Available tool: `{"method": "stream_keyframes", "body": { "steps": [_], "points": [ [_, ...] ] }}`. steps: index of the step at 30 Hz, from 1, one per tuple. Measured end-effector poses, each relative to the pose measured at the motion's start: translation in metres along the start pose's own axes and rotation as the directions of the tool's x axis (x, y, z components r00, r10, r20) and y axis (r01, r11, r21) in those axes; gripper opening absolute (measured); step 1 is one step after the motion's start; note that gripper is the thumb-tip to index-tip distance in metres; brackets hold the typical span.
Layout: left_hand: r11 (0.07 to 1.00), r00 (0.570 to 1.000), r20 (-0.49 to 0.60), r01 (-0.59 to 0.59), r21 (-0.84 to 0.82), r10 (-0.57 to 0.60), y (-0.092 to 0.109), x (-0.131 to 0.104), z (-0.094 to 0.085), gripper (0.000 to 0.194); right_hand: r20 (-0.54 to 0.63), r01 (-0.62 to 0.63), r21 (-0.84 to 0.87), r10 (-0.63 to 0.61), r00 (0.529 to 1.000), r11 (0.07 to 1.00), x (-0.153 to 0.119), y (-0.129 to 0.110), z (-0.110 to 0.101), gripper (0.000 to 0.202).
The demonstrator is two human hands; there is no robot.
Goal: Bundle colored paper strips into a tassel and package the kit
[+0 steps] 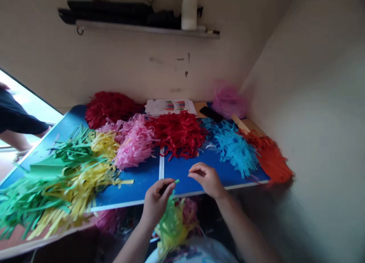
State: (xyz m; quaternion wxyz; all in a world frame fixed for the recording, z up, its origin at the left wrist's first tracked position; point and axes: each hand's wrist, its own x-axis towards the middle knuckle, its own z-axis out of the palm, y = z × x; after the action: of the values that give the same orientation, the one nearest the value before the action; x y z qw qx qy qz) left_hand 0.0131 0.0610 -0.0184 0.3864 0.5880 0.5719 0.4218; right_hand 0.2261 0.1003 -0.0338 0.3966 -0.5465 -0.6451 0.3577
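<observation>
My left hand (157,197) is over the table's front edge, thumb and forefinger pinched on a green paper strip (177,181) whose tip sticks out to the right. To its right, my right hand (207,178) is curled with thumb and fingertips together; whatever is between them, if anything, is too small to make out. Below my hands, near my lap, hangs a bunch of light green and yellow strips (172,221), with some pink behind it. Whether the pinched strip joins that bunch I cannot tell.
On the blue table (142,187) lie fringed bundles: green (25,198), yellow (85,179), pink (135,141), red (178,135), blue (235,145) and orange (272,158). Behind are printed sheets (171,106), a dark phone (211,113) and a pink bag (229,99). A person (17,114) is at left.
</observation>
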Motion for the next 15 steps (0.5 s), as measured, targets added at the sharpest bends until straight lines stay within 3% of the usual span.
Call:
{"method": "stream_keyframes", "body": {
  "steps": [3,5,9,15],
  "points": [
    [1.000,1.000,-0.014,-0.012,-0.009,0.012,0.001,0.000,0.004,0.025,0.063,-0.106,0.472,0.087,0.994,0.875,-0.027,-0.020,0.031,0.012],
    [0.999,0.999,-0.019,-0.038,-0.008,0.038,0.002,0.000,0.005,0.023,0.092,-0.182,0.575,0.158,0.983,0.798,-0.035,-0.026,0.040,0.012],
    [0.994,0.994,-0.004,-0.106,0.001,0.106,0.002,-0.002,0.001,0.018,0.108,-0.257,0.622,0.244,0.964,0.739,-0.035,-0.028,0.041,0.022],
    [0.974,0.975,0.073,-0.213,0.073,0.208,0.005,-0.006,-0.004,0.015,0.039,-0.160,0.420,0.158,0.987,0.894,-0.038,-0.033,0.038,0.008]
  ]
}}
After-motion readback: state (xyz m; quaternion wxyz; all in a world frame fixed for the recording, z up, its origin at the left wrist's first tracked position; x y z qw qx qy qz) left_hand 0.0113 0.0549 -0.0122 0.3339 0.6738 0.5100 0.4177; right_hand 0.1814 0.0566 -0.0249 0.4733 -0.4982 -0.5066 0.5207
